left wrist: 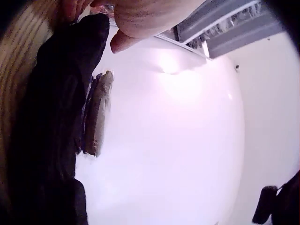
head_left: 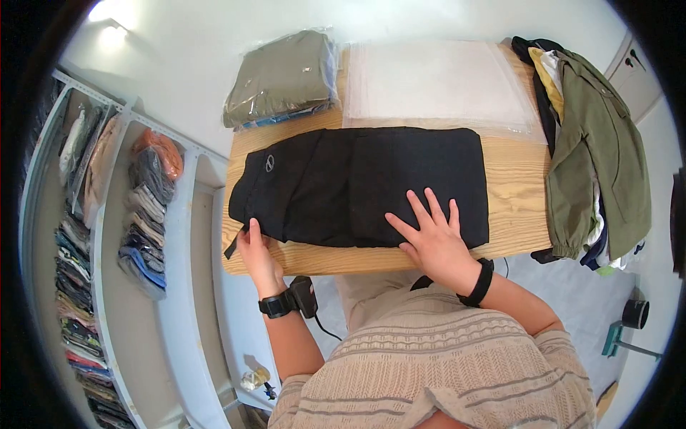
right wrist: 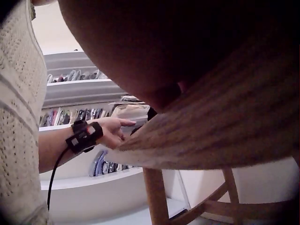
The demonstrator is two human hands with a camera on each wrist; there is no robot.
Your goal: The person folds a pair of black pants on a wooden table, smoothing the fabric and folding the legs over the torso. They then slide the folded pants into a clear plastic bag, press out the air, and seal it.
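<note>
Folded black trousers [head_left: 364, 186] lie across the wooden table, their gathered end with a small grey logo to the left. At the near left corner my left hand [head_left: 260, 261] pinches the edge, thumb over the cloth and the other fingers lower down. A short black strap [head_left: 230, 248] sticks out beside it. My right hand [head_left: 438, 239] rests on the right part of the trousers with its fingers spread. In the left wrist view the dark cloth [left wrist: 51, 117] runs along the table beneath my thumb. The right wrist view shows my left hand [right wrist: 112, 131] at the table edge.
A bagged olive garment [head_left: 282, 79] stands at the back left of the table [head_left: 518, 207]. Clear plastic bags [head_left: 436, 82] lie behind the trousers. Several garments, among them an olive one [head_left: 607, 150], hang over the right end. Shelves [head_left: 107, 300] with bagged clothes stand left.
</note>
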